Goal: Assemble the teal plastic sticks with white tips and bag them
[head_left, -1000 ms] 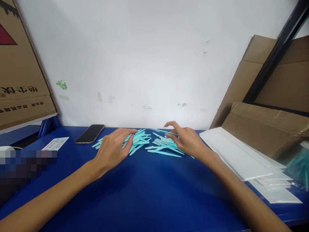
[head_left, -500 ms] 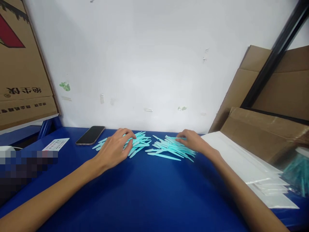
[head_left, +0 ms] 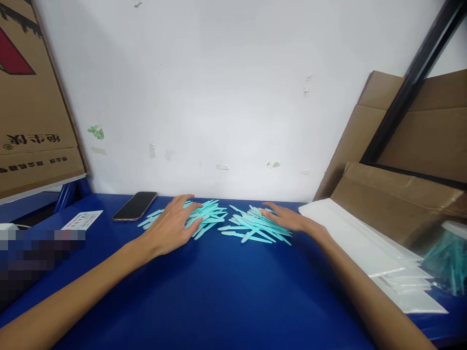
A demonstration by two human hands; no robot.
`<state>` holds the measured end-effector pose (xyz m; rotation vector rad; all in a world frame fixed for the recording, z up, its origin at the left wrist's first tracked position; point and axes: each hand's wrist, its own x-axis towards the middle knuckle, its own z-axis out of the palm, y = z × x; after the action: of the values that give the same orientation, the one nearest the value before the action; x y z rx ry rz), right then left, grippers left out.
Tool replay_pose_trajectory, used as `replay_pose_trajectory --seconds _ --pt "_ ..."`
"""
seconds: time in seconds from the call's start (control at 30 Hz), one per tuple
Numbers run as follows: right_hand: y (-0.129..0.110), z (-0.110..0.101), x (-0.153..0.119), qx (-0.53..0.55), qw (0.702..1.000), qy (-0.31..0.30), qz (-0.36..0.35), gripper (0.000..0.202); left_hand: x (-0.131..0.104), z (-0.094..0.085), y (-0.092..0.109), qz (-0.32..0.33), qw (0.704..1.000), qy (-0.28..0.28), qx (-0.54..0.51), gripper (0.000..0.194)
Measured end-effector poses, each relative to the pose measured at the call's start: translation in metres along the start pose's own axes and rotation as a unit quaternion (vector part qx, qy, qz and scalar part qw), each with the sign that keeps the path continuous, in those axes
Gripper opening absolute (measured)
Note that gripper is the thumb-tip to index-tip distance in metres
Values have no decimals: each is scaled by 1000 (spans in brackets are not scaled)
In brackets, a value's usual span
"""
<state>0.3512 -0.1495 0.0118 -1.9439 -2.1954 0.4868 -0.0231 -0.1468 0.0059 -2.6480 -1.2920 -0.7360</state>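
Observation:
Two loose heaps of slim turquoise plastic sticks, each with one broader end like a small knife, lie on the blue table. My left hand rests over the left heap, fingers apart, covering part of it. Some stick ends poke out on the far side of that hand, near the phone. Over the right edge of the right heap is my right hand, its fingers spread and nothing gripped in them. One stick lies across the front of this heap.
A phone and a printed card lie to the left. White plastic bags are stacked at the right, beside a clear bag of turquoise sticks. Cardboard leans behind them. A white wall closes off the back.
My right hand has let go of a stick and spread its fingers. A stick now lies across the front of the right heap. My left hand's fingers have opened a little.

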Motion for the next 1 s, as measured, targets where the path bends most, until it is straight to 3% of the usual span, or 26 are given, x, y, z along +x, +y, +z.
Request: replay_pose_trajectory --seconds 0.13,0.37,0.73,1.0 --pt "-8 -1 -4 -11 999 -34 -2 95 -5 11 -1 9 998 -55 5 56" --pt "-13 3 -4 -53 998 -37 10 94 -7 22 -1 -7 996 -92 17 62" --pt "-12 6 -5 -68 995 -70 -19 112 -4 18 3 -10 995 -94 23 63" --pt "-23 5 -14 -73 994 -84 5 113 -6 18 7 -3 995 -93 22 61"
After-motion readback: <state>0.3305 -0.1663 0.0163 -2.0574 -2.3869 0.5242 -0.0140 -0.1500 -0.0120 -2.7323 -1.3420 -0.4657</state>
